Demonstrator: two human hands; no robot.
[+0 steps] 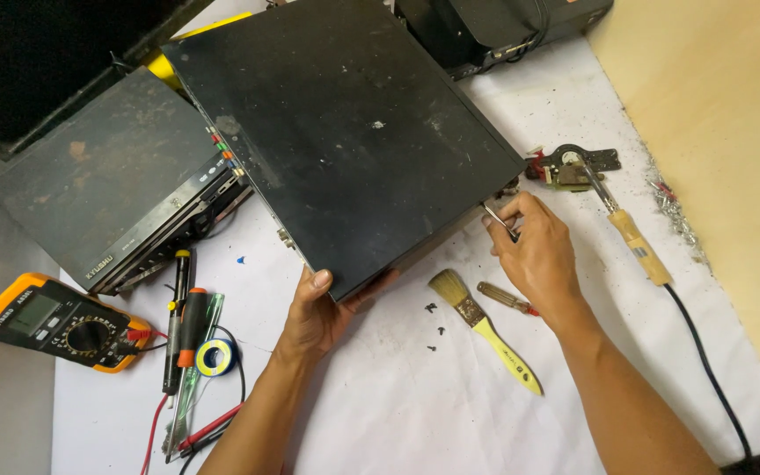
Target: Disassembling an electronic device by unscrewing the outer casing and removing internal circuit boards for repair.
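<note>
A large black flat metal device case (354, 132) lies tilted on the white worktop (415, 405). My left hand (320, 312) grips its near corner, thumb on top and fingers underneath. At the case's right near edge, my right hand (534, 246) pinches a small metal tool (499, 217) whose tip touches the case's side. I cannot tell exactly what kind of tool it is.
A second black player (107, 189) sits at left, with an orange multimeter (59, 321), screwdrivers (188, 330) and a tape roll (216, 357) near it. A yellow-handled brush (485, 327), loose screws (437, 332), a small screwdriver (507, 299) and a soldering iron (631, 233) lie to the right.
</note>
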